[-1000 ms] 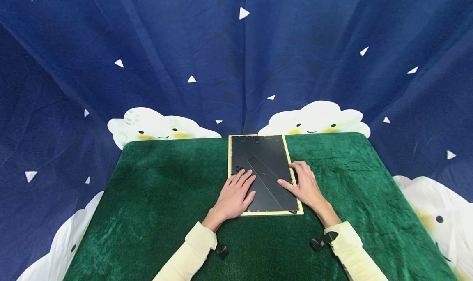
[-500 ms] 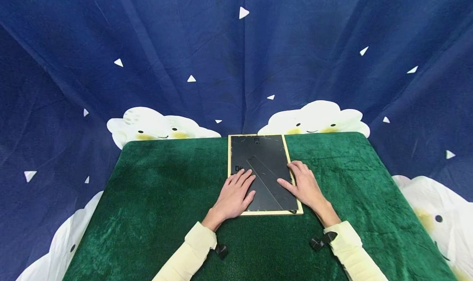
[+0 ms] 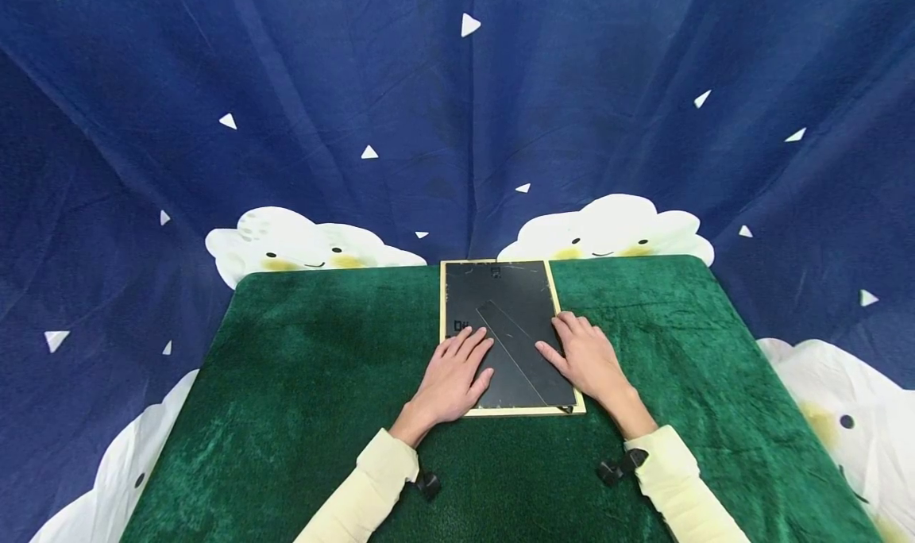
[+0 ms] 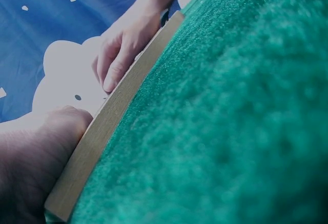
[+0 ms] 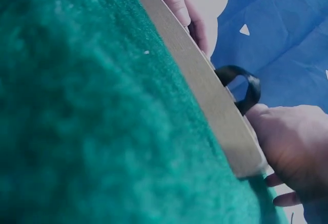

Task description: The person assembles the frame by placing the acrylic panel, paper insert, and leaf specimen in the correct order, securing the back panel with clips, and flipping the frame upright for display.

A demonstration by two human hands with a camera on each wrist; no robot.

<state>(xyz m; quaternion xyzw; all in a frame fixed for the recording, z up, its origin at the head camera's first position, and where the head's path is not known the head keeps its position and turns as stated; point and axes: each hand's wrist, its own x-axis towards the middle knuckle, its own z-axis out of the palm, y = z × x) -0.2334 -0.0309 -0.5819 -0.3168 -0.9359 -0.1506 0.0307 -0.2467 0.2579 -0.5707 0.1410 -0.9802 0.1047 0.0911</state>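
Observation:
A picture frame (image 3: 515, 289) lies face down, its black backing up inside a pale wooden border, with a slanted stand leg (image 3: 511, 348) flush against the backing. My left hand (image 3: 452, 376) rests with extended fingers on the backing's lower left part, covering some of the border. On the right side my right hand (image 3: 589, 360) touches the frame, thumb on the backing and fingers at the border. Seen from the right wrist, a black ribbon loop (image 5: 253, 88) sticks up from the frame's near edge (image 5: 205, 90), close to the right hand (image 5: 292, 137).
A green plush cloth (image 3: 322, 352) covers the table beneath the frame. Behind it hangs a blue curtain (image 3: 400, 75) printed with white triangles and smiling clouds (image 3: 615, 225). Black wrist straps (image 3: 622, 467) sit at both cuffs.
My right hand has shifted slightly left, its fingers now lying a little further onto the frame's right border. The left hand and the frame stay in place.

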